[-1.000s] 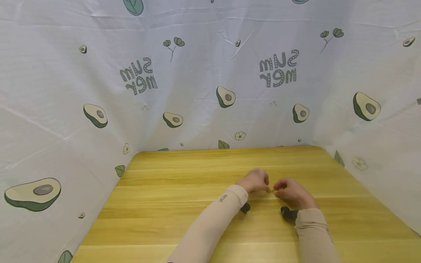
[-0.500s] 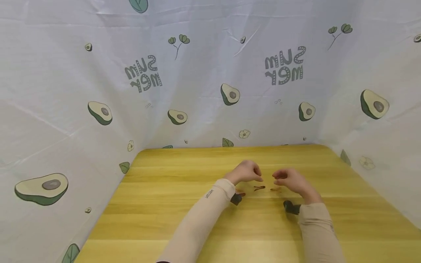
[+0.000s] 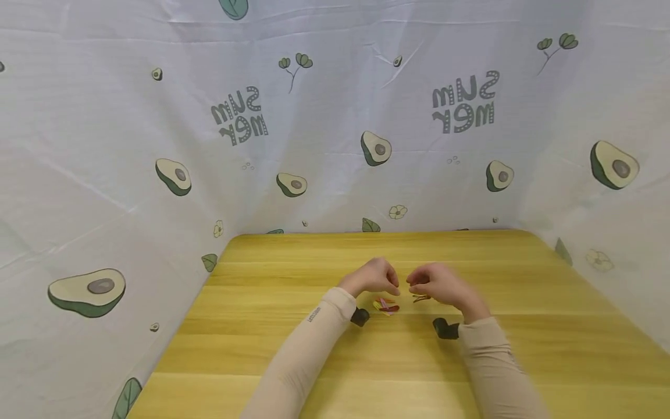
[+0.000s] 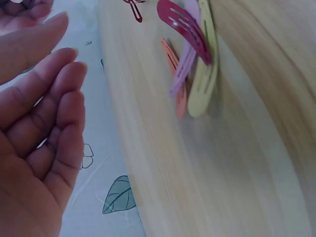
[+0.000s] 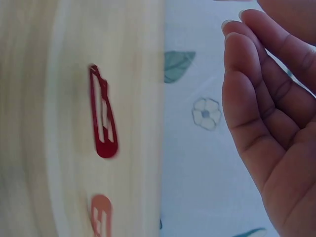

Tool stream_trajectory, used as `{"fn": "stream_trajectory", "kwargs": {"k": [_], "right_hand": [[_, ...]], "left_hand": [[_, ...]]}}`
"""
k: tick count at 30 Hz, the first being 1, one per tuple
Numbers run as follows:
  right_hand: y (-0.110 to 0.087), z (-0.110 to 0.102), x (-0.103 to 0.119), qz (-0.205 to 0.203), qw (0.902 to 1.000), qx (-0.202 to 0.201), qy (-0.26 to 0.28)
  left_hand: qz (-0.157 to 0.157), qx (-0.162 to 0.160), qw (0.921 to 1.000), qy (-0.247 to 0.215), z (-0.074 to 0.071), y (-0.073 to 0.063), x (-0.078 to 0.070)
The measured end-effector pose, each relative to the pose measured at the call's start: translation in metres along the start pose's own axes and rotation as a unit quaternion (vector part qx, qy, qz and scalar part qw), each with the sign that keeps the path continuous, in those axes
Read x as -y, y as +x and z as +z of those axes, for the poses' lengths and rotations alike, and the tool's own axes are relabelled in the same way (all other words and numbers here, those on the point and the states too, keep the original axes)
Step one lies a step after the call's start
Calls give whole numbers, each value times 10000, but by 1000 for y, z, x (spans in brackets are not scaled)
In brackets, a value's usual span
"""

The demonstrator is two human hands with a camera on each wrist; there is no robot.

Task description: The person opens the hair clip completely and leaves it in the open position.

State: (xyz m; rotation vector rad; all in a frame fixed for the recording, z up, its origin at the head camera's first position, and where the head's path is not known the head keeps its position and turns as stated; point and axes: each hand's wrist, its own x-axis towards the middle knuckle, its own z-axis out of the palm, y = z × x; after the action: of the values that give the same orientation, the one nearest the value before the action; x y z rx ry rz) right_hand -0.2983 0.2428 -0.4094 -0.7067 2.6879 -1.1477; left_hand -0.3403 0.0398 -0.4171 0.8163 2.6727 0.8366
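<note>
My left hand (image 3: 371,275) hovers above a small pile of snap hair clips with its fingers loosely bent and nothing in them. In the left wrist view the pile shows a red clip (image 4: 185,27), a purple clip (image 4: 185,66), a yellow clip (image 4: 200,98) and an orange clip (image 4: 181,101), overlapping. The right hand (image 3: 439,285), also holding nothing, hangs over two separate clips. These are a dark red clip (image 5: 107,149) and another orange clip (image 5: 101,202) in the right wrist view. The fingertips of both hands face each other, apart.
The clips lie on a yellow wood-grain table (image 3: 293,331). Behind it and at both sides hangs a white curtain (image 3: 324,105) printed with avocados and leaves. A black wrist device (image 3: 445,329) sits under the right wrist.
A second ago both hands pinched at something small close together. They let go and lifted, leaving clips on the table. Both have since shifted left, and the pile shows fully beside the left wrist.
</note>
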Motion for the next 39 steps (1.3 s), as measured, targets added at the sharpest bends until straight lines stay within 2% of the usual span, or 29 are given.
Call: {"fn": "stream_trajectory", "kwargs": {"k": [3,6,12,18,27,34,39], "right_hand": [[6,11,0,-157,9996,238,20],[12,19,0,-340,9987,282,-243],[18,30,0,-527,9969,268,-526],[21,39,-2,-527,9956,216,-747],[22,46,-3,-445,9958,341,-730],[20,47,-1,-190,9953,297,-898],[18,49,0,-150,9949,315,-945]], "left_hand": [[-159,173,9997,92,1,-6,4],[-277,255,9990,232,3,-10,7],[-348,136,9986,368,9,-16,12],[-534,124,9984,157,17,-23,14],[-385,-27,9989,249,22,-26,16],[-483,-190,9985,181,25,-30,13],[-551,-221,9982,125,27,-33,12]]}}
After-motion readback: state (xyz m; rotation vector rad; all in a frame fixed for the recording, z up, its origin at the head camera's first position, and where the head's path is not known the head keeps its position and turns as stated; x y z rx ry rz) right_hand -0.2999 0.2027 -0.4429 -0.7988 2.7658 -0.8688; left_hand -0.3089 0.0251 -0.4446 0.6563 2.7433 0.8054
